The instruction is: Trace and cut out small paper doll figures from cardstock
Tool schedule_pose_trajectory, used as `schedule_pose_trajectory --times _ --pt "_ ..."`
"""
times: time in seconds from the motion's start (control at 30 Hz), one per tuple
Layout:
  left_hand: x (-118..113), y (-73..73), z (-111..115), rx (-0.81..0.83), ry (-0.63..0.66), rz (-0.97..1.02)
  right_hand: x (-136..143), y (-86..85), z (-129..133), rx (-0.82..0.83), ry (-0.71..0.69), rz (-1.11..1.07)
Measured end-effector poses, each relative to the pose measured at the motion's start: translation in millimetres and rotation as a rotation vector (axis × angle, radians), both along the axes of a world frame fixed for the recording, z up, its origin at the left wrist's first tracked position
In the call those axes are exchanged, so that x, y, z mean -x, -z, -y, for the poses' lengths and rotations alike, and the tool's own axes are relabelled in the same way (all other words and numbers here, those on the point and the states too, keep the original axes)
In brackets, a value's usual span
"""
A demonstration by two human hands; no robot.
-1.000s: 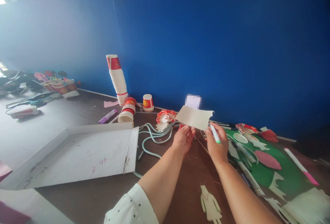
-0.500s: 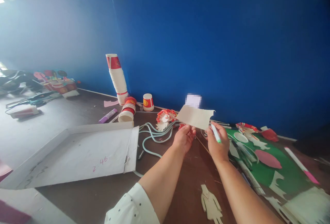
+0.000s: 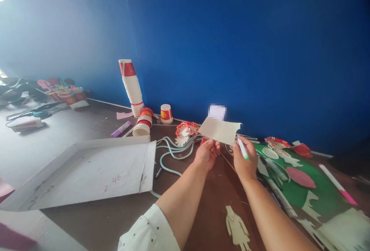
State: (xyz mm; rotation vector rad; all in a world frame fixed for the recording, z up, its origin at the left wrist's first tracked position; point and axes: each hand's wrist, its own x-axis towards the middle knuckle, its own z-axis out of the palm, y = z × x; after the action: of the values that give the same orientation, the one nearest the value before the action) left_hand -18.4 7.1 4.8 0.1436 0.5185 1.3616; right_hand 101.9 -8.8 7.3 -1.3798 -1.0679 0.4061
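Observation:
A cream sheet of paper (image 3: pixel 220 130) is held up over the far side of the table, its right edge cut unevenly. My left hand (image 3: pixel 207 154) pinches its lower edge between thumb and fingers. In my right hand (image 3: pixel 245 161) is a white marker with a green end (image 3: pixel 243 148), slanting across the fingers. That hand is beside the paper's lower right corner; whether it touches the sheet I cannot tell. A cream paper cutout shaped like a coat (image 3: pixel 237 226) lies on the table between my forearms.
On the left lies a shallow white box lid (image 3: pixel 86 178). Behind it stand a leaning stack of paper cups (image 3: pixel 131 87) and a single cup (image 3: pixel 166 114). Pale cords (image 3: pixel 170 156) curl nearby. Green paper (image 3: pixel 326 201) with scraps and a pink marker (image 3: pixel 338 185) is at right.
The paper and my right hand with the marker have shifted very slightly to the right. Everything else looks the same.

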Motion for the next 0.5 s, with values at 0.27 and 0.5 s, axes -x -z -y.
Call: schedule_pose_trajectory --times 0.27,0.5 --pt "0.2 -0.7 0.8 -0.011 0.008 -0.056 0.1 0.6 0.5 -0.008 0.0 0.006" --pt "-0.2 1.5 -0.4 0.008 0.001 -0.055 -1.1 1.4 -0.3 -0.003 0.0 0.011"
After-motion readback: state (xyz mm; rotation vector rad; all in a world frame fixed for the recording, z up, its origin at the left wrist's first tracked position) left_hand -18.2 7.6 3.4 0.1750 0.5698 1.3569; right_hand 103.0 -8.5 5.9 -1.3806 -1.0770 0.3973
